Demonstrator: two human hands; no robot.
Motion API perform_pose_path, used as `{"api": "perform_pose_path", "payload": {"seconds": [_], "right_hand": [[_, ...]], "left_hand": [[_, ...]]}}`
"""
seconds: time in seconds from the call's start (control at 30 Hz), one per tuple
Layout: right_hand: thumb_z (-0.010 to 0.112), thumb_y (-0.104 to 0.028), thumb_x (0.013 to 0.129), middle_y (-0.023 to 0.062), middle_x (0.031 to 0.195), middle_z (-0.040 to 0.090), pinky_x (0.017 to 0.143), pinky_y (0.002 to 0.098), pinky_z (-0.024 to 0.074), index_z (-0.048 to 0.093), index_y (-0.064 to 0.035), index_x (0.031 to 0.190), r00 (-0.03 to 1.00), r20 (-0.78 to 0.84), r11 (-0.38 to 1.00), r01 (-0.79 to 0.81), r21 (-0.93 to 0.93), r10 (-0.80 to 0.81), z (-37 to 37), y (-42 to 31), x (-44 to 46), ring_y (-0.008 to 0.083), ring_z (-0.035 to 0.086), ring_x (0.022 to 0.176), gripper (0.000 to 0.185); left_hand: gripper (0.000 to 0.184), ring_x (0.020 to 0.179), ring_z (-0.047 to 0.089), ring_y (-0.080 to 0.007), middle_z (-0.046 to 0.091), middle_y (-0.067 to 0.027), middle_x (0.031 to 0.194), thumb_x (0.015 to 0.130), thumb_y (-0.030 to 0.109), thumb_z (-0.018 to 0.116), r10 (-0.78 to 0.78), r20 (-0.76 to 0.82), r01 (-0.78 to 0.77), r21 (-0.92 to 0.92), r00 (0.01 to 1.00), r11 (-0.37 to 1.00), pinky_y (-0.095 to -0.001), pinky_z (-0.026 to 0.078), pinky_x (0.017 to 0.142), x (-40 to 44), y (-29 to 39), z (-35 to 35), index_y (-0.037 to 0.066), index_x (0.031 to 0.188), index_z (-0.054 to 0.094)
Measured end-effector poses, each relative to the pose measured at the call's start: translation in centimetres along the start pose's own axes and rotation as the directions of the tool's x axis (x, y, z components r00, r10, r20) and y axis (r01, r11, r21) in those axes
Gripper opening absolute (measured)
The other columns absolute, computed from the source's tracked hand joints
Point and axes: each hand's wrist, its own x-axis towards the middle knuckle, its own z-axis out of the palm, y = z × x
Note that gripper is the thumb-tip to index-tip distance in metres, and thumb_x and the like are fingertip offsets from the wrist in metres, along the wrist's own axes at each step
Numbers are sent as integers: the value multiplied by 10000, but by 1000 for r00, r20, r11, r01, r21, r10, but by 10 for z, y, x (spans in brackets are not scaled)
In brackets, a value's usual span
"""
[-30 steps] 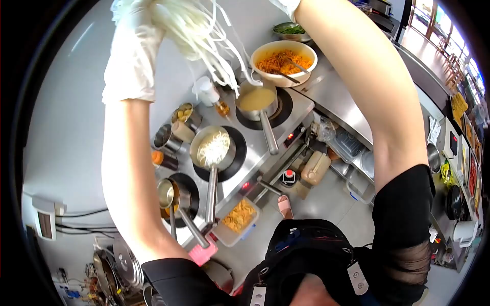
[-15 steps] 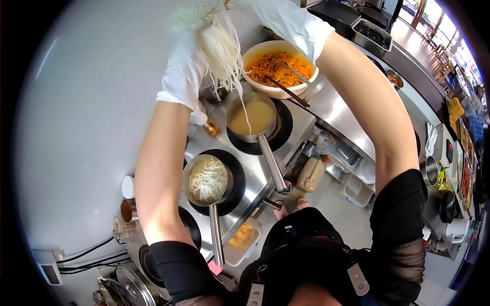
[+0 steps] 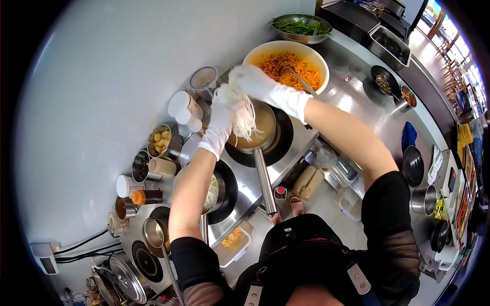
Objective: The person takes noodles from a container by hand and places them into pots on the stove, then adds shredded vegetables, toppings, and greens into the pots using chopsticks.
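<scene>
My left hand [image 3: 223, 122], in a white glove, is closed round a bunch of white noodles [image 3: 245, 121]. The loose ends hang over a saucepan [image 3: 265, 125] of cloudy, yellowish liquid on a burner. My right hand [image 3: 258, 84], also gloved and slightly blurred, is closed at the upper part of the bunch, close to my left hand; its fingertips are not sharp. Partly behind my left forearm, a second pan [image 3: 213, 194] with white noodles in it sits on the neighbouring burner.
Beyond my right hand stand a white bowl of shredded orange food [image 3: 322, 64] with a ladle, and a metal bowl of greens [image 3: 301, 38]. Jars and a pot of yellow chunks [image 3: 162, 140] line the wall. The saucepan's handle [image 3: 265, 181] juts out past the stove edge.
Both hands have come down and nearer with the noodles, from high above the stove to just over the saucepan. The strand that trailed into the liquid no longer hangs apart.
</scene>
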Motion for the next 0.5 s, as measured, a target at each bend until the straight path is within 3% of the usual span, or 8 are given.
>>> {"api": "perform_pose_path", "payload": {"seconds": [0.03, 0.1, 0.13, 0.2, 0.23, 0.3, 0.33, 0.5], "right_hand": [[487, -116, 840, 143, 814, 619, 671, 337, 483, 584, 11, 877, 892, 273, 639, 449, -624, -360, -6, 20, -3, 290, 598, 736, 164], [517, -138, 802, 206, 955, 615, 777, 368, 478, 608, 5, 953, 927, 374, 677, 254, -691, 34, -9, 10, -15, 354, 591, 899, 228], [516, -126, 795, 209, 981, 611, 806, 369, 469, 605, 6, 978, 934, 333, 677, 160, -718, 132, -16, 5, -19, 353, 584, 933, 242], [514, -103, 783, 213, 1034, 603, 866, 371, 450, 600, 7, 1027, 912, 249, 649, -25, -760, 326, -36, 3, -31, 350, 570, 1003, 281], [508, -88, 785, 216, 1050, 592, 906, 381, 431, 577, 11, 1073, 929, 241, 626, 12, -780, 282, -50, 14, -35, 357, 552, 1029, 312], [495, -33, 782, 197, 1128, 559, 920, 401, 423, 556, -12, 1126, 949, 237, 570, 79, -818, 208, -85, 14, -51, 344, 511, 1098, 349], [510, -41, 779, 180, 959, 598, 819, 412, 483, 587, -8, 957, 979, 202, 506, 193, -841, -36, -101, 30, -64, 343, 572, 960, 197], [679, -170, 713, 127, 1259, 473, 1015, 411, 338, 441, -77, 1262, 891, 438, 143, 420, -896, 123, -138, 65, -98, 295, 404, 1229, 605]], "left_hand": [[351, 855, 617, -191, 614, -63, 964, 714, -74, 646, -14, 5, 13, 99, 1000, 995, -327, 529, 759, 4, -20, -8, 30, 1037, 558], [321, 825, 618, -175, 626, -55, 932, 691, -54, 666, -97, -31, 102, 335, 995, 937, -308, 525, 706, 2, -36, -7, 32, 991, 590], [298, 814, 603, -162, 634, -42, 893, 664, -47, 670, -119, -11, 117, 296, 993, 948, -280, 504, 689, 5, -53, -14, 24, 946, 609], [330, 830, 618, -215, 640, -100, 918, 664, 62, 686, -156, 117, 57, 590, 981, 805, -294, 481, 754, 9, -69, -21, 0, 981, 618], [360, 852, 623, -240, 649, -122, 927, 660, 89, 694, -262, 187, 117, 560, 947, 821, -294, 475, 765, 7, -70, -21, -2, 1001, 623], [360, 879, 621, -278, 654, -144, 957, 667, 106, 687, -460, 83, 186, 841, 884, 508, -310, 475, 765, 18, -87, -37, 17, 1011, 636], [360, 892, 621, -297, 657, -154, 971, 670, 114, 684, -536, 1, 197, 930, 844, 312, -318, 475, 764, 22, -92, -45, 26, 1017, 642], [255, 880, 626, -304, 667, -127, 950, 717, 179, 654, -508, -102, 126, 992, 855, 13, -343, 478, 796, 13, -40, -35, 119, 962, 696]]}}
